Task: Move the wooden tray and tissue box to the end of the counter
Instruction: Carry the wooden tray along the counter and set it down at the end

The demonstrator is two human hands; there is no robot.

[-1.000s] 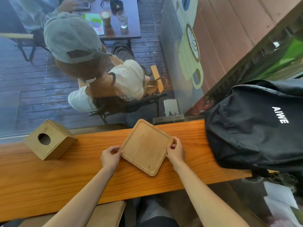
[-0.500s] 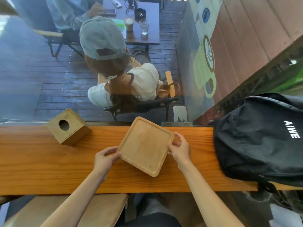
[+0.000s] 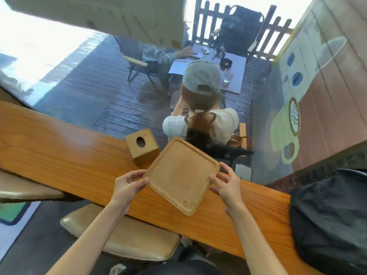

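A square wooden tray with a raised rim is held over the long wooden counter, turned corner-on to me. My left hand grips its left corner and my right hand grips its right corner. The wooden tissue box, a cube with an oval hole on top, stands on the counter just behind and left of the tray, very close to its far-left edge.
A black backpack lies on the counter at the right. Padded stools stand below the counter's near edge. Beyond the glass, a person in a grey cap sits at an outdoor table.
The tray has come off the counter and moved left toward the tissue box, both hands still on it. My view has swung left and tilted, showing more counter to the left.
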